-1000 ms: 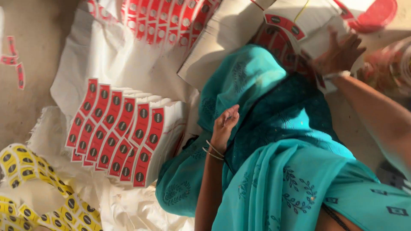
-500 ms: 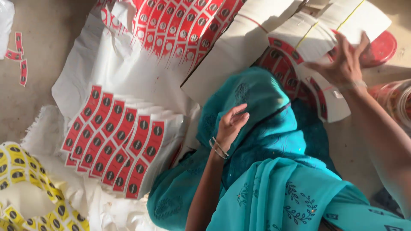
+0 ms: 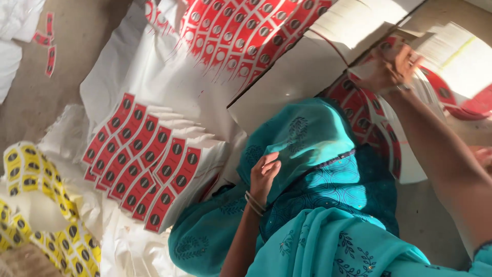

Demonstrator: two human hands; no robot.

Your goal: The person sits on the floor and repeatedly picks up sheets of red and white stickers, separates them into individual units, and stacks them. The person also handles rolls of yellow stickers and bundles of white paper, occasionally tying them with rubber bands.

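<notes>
- Head view: the right hand (image 3: 388, 69) reaches far forward, fingers pinched on a sheet from the stack of red-and-white label sheets (image 3: 451, 66), so the top sheet seems to lift free of the rest.
- The left hand (image 3: 264, 172) rests on the teal cloth (image 3: 307, 149) over the knee, fingers loosely curled, holding nothing, likely steadying the lean.
- Fanned red label sheets (image 3: 141, 161) lie overlapped on white paper (image 3: 128, 82) at left, each edge showing.
- Yellow label sheets (image 3: 46, 205) sit apart at the lower left, colours kept separate.
</notes>
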